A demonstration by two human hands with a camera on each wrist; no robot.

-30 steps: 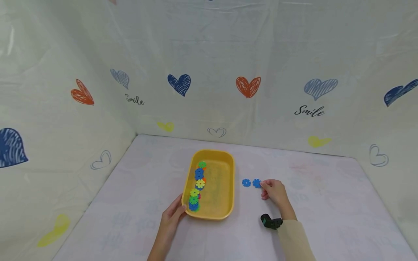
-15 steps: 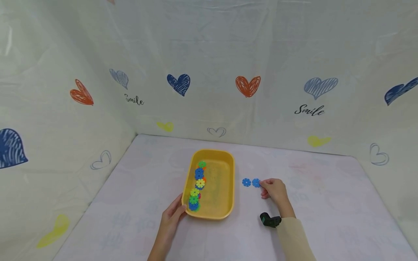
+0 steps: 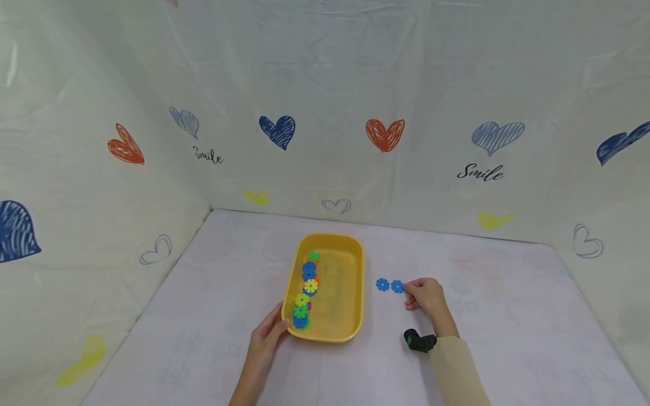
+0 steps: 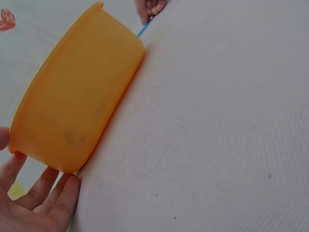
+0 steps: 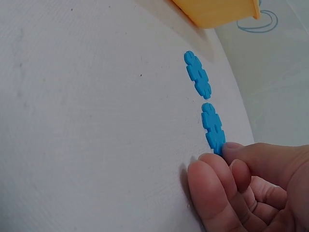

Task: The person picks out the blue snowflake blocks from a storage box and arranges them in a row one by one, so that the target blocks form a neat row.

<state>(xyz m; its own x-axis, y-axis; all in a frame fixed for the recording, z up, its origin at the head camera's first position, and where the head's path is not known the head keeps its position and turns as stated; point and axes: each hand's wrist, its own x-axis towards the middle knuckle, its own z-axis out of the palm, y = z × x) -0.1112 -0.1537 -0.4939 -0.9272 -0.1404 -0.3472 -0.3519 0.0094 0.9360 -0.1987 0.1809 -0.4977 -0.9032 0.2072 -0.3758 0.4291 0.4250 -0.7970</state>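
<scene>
My left hand [image 3: 266, 334] grips the near left corner of a yellow plastic tray [image 3: 359, 293], thumb at the rim and fingers against the outer wall, as the left wrist view shows. My right hand [image 3: 428, 299] pinches the right edge of a blue notched building disc [image 3: 396, 286] between thumb and fingers. In the right wrist view this disc [image 5: 212, 126] lies close over the table, its tip near a second blue disc [image 5: 197, 75]. That second disc lies flat between the tray and the held disc, with a narrow gap separating the two.
Along the tray's left inner side runs an overlapping row of green, blue, yellow and orange discs [image 3: 310, 286]. A dark wrist device [image 3: 420, 341] sticks out from the right sleeve [image 3: 457, 369]. A heart-printed sheet [image 3: 325, 84] rises behind the white-covered table [image 3: 203, 293].
My right hand has shifted slightly left with the pinched disc, narrowing the gap to the second blue disc. My left hand and the tray have stayed in place.
</scene>
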